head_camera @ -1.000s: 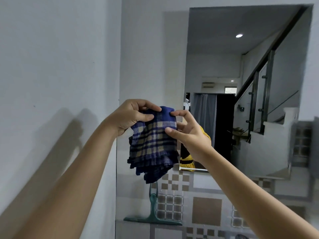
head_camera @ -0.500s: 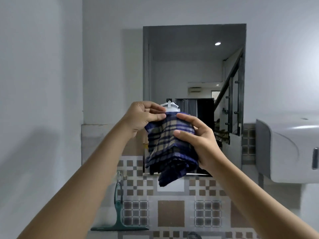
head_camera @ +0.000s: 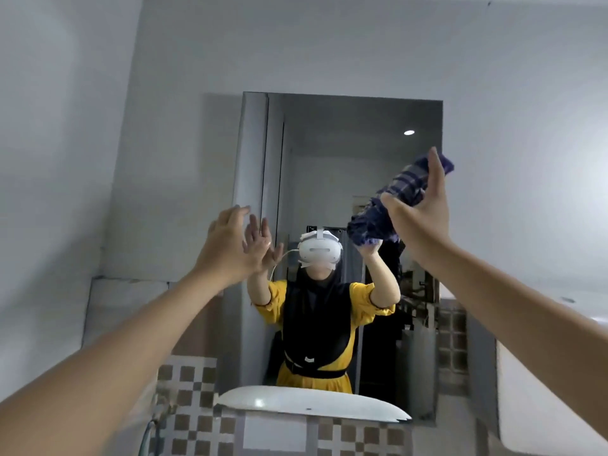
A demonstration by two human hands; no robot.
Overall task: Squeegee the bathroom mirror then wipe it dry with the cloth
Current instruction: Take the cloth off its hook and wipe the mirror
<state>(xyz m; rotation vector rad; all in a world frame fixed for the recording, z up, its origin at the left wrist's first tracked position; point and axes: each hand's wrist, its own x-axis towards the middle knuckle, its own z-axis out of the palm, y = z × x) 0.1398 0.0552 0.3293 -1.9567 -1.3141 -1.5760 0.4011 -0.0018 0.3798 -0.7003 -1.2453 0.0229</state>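
Mirror [head_camera: 329, 179] glass hangs on the grey wall [head_camera: 98, 126] above a band of brown-and-white checked tiles [head_camera: 187, 390], and it fills the middle of the view. At the far left, low down near the tiles, a green curved piece [head_camera: 148, 436] shows at the bottom edge; it is too blurred to name with confidence. Next comes the left hand [head_camera: 227, 245], raised in front of the mirror's left edge with its fingers spread and nothing in it; whether it touches the glass cannot be told. In the middle, the mirror reflects a person in a yellow and black garment wearing a white headset [head_camera: 318, 250], both arms lifted, and beneath that reflection lies a white basin rim [head_camera: 309, 403]. Further right, the right hand [head_camera: 424, 205] is up against the upper right part of the mirror, thumb and fingers closed around a bunched blue plaid cloth [head_camera: 404, 189]. At the far right edge a pale, blurred fixture [head_camera: 552, 373] juts from the wall.
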